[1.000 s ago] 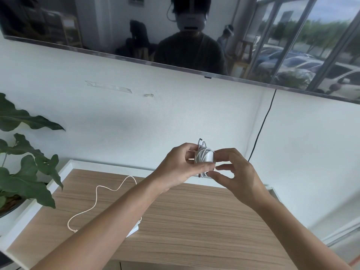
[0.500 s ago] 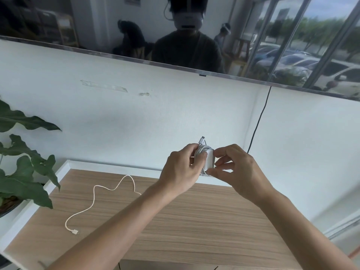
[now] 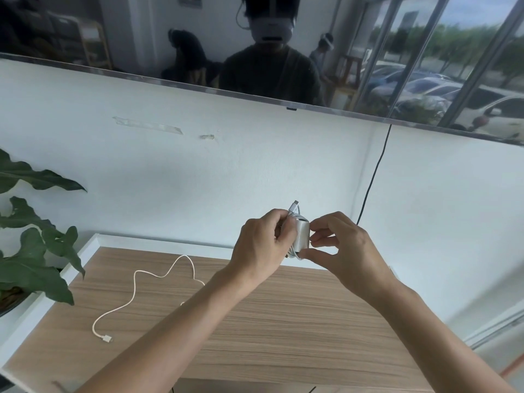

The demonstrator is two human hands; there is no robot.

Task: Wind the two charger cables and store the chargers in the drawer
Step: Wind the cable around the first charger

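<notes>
Pale wood grain runs across the cabinet top point(image 3: 297, 330), framed by a white rim, with a dark screen point(image 3: 113, 32) mounted on the white wall above it. Big green leaves of a plant point(image 3: 31, 259) hang in from the left edge.

Held up over the back of the cabinet top, between both hands, is one white charger point(image 3: 301, 235), a small rounded block with its white cable wound snugly around it; the cable's plug end point(image 3: 294, 204) sticks up above the bundle. The left hand point(image 3: 259, 248) has its fingers curled round the charger's left side, gripping it. The right hand point(image 3: 344, 248) pinches the right side between thumb and bent fingertips.

A second cable point(image 3: 136, 282), also white, lies loose on the wood in slack curves, well apart from the held charger, its connector point(image 3: 107, 338) resting near the front left. Its far end passes behind the left forearm, so I can't tell what it joins.

A thin black cord point(image 3: 374, 177) drops down the wall from the screen.
</notes>
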